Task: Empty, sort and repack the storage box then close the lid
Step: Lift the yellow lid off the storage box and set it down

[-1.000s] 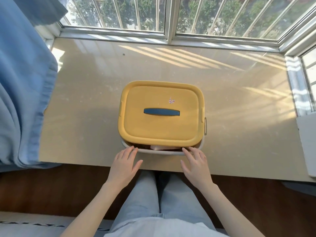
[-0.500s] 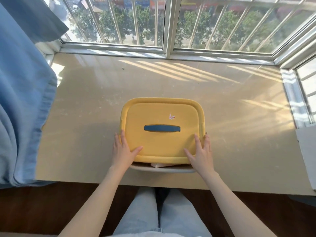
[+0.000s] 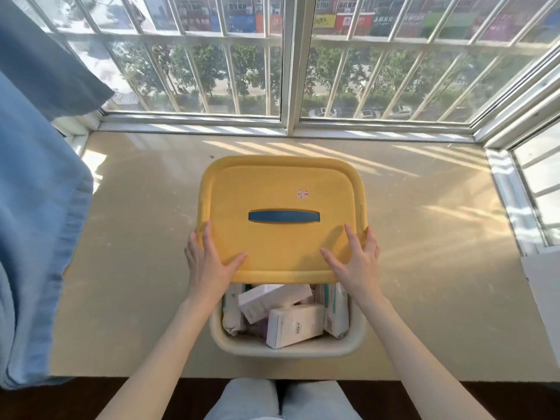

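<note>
Since the yellow lid (image 3: 281,237) is off its seat and covers only the far part of the storage box (image 3: 288,348), the step in hand looks to be lifting it away so that emptying can begin. The left hand (image 3: 209,265) and right hand (image 3: 354,265) each grip a near corner, thumb laid on top and fingers round the side rim. An even hold like this should keep the lid level, and it is best carried out to one side of the hands and set flat on the window ledge (image 3: 136,237), well apart from the box. The lid faces up, its long axis running from hand to hand, and the blue handle (image 3: 284,216) lies along that axis, just beyond the fingertips. Below the wrists the box stands open, with white cartons (image 3: 295,327) lying crosswise in it. Whether the lid is tilted I cannot tell.
</note>
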